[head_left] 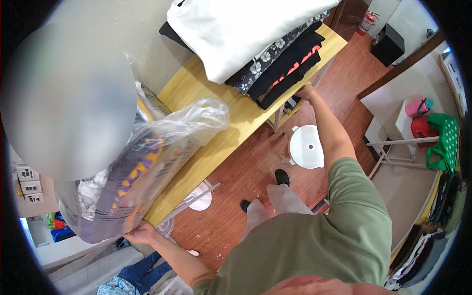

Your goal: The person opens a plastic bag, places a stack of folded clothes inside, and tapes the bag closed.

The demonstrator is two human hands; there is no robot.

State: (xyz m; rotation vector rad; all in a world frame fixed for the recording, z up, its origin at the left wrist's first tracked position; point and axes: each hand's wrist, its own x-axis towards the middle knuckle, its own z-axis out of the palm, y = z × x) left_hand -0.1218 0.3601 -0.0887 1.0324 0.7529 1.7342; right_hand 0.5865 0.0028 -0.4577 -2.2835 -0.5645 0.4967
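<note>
The wood-topped table [241,112] lay lengthwise between the left hand [142,233], at one corner by the clear plastic bag [153,177], and the right hand [306,92], near its opposite end, each grip's closure impossible to tell.

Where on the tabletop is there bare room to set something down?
The middle of the tabletop is bare between the plastic bag and the folded clothes, with a thin strip along the front edge beside the bag. It is crowded under the bag and under the clothes.
</note>
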